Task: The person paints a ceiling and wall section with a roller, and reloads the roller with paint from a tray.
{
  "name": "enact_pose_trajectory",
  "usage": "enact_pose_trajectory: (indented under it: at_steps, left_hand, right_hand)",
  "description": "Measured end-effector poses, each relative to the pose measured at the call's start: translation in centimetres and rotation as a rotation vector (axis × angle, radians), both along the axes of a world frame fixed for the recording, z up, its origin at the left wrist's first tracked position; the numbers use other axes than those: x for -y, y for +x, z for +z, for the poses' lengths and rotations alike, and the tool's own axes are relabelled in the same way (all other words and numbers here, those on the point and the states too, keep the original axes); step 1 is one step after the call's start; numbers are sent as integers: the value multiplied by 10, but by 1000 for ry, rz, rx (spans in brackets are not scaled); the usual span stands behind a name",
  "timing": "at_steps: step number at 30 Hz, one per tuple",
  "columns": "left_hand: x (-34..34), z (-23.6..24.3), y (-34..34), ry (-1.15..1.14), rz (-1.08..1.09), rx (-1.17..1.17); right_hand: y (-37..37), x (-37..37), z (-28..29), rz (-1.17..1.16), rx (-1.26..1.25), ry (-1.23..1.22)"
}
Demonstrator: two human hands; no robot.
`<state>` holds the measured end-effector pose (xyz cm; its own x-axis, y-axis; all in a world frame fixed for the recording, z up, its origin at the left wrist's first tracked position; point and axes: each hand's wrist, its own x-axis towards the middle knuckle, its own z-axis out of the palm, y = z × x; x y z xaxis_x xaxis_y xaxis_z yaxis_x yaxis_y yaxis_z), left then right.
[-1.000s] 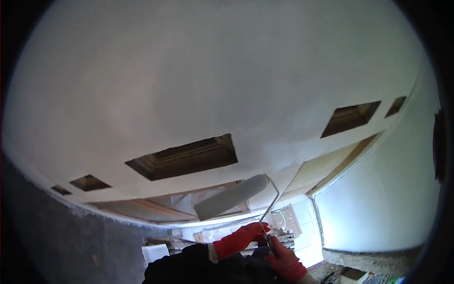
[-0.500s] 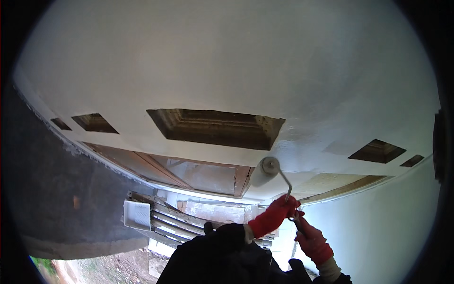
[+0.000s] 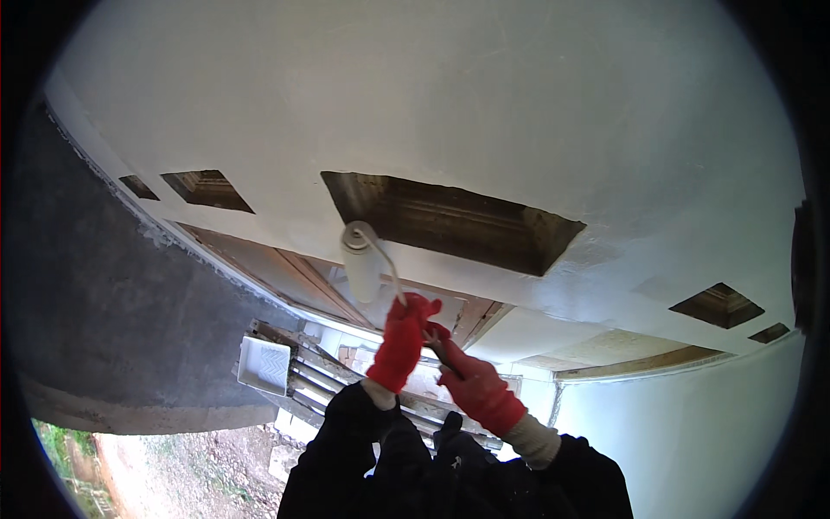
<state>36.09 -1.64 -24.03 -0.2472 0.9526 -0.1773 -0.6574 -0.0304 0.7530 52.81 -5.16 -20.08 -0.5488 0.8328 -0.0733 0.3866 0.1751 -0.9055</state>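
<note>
Both hands wear red gloves and are raised together on a paint roller. My left hand (image 3: 399,344) is closed around its metal frame, near the bend of the rod. Just below and to the right, my right hand (image 3: 481,391) grips the dark handle (image 3: 443,350). The pale roller sleeve (image 3: 361,266) is at the lower left edge of a long rectangular recess (image 3: 454,223) in a broad white surface (image 3: 432,104); I cannot tell whether it touches that surface. Smaller recesses (image 3: 716,304) flank the long one.
A white paint tray (image 3: 264,368) lies on a rough wooden rack (image 3: 316,381) below. A dark grey surface (image 3: 121,294) spreads at the left, with bare ground and greenery (image 3: 156,476) outside at lower left. Wood-framed panels (image 3: 303,285) and a white wall (image 3: 666,424) adjoin.
The roller and both hands have moved up and to the left relative to the long recess and the view. The view has shifted, bringing the tray and outside ground into sight.
</note>
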Motion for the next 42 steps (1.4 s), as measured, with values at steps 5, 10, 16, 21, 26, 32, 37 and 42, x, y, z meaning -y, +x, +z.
enact_pose_trajectory:
  at_steps: [5, 10, 16, 21, 26, 32, 37, 42]
  left_hand:
    - [15, 3, 80, -99, -408, 244]
    - [24, 25, 137, -98, -642, 147]
    - [13, -5, 37, -11, -263, -29]
    - [2, 14, -1, -15, -89, -86]
    - [12, -9, 79, -4, -245, 47]
    - [29, 13, 162, -28, -726, 124]
    - [28, 7, 123, -18, -612, 127]
    - [14, -6, 8, -70, -161, 152]
  right_hand:
    - [73, 32, 29, -130, -27, -134]
    - [104, 71, 47, -396, 176, -241]
    - [16, 37, 18, -175, -108, -131]
    - [-15, 10, 11, -124, -87, -254]
    - [62, 32, 9, -166, -47, -141]
    - [124, 83, 31, -534, 63, -459]
    - [78, 71, 45, -419, 16, -604]
    - [-20, 35, 13, -125, -148, -482]
